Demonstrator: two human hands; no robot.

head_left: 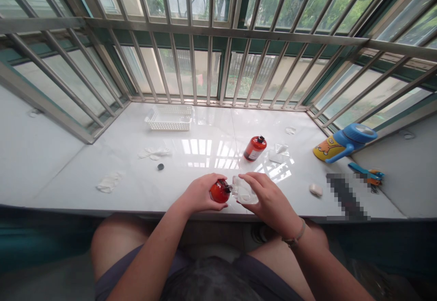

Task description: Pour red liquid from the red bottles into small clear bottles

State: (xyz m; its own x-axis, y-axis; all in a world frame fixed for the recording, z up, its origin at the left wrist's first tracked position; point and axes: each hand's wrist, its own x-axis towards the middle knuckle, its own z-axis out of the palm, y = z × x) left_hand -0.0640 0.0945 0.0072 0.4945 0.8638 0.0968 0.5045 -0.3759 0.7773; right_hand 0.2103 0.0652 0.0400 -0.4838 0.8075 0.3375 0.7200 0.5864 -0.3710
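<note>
My left hand (201, 192) is wrapped round a red bottle (219, 191), tilted so its dark open neck points right. In my right hand (268, 196) is a clear glass bottle (245, 190), lying sideways with its mouth toward the red bottle's neck. The two mouths meet or nearly touch; I cannot tell which. Both hands are above the front edge of the white tabletop. A small dark cap (160, 167) lies to the left of my hands. Behind my right hand stands a second red bottle (255, 149) with a black top.
A white perforated basket (170, 124) sits at the back left. Crumpled white pieces (109, 181) lie at left. Clear plastic packets (278, 154) rest near the second bottle. At right are a blue and yellow cup (343, 142), a pale stone-like lump (316, 190) and a blue-orange tool (368, 173).
</note>
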